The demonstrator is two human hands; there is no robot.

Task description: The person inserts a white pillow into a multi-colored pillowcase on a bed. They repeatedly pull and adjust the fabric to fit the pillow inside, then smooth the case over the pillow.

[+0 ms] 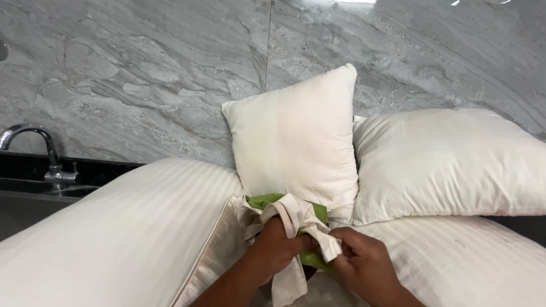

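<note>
The left hand (278, 247) is closed around a bunched cream cloth (298, 227), its fingers buried in the folds; the right hand (361, 264) pinches the cloth's loose end just beside it; both forearms are cut off by the lower edge. The cloth wraps a green item (267, 200), mostly hidden, so its shape cannot be told; it lies low at centre, in front of an upright square pillow (296, 142), between a striped pillow (119, 239) and a flatter white pillow (449, 159); a tap (34, 148) shows at far left, its sink half hidden.
</note>
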